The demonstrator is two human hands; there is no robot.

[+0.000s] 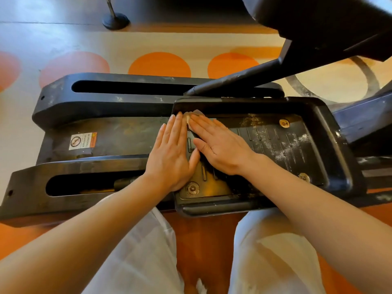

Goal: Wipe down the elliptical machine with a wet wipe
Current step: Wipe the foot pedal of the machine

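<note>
Two hands [171,153] [220,145] — one wipe [192,115]

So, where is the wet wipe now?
The wipe lies on the pedal, near its far left corner, mostly hidden under the right hand, beside the left hand's fingertips.

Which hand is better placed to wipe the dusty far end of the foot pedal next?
Right. The right hand already presses the wet wipe on the pedal, nearer the white dust.

Gym or fitness room, black elliptical machine [101,115] lying under and around the hands, its dusty foot pedal [297,141] showing, warning sticker [83,141] left of them, orange-dotted sports floor [159,64] spreading beyond
</note>
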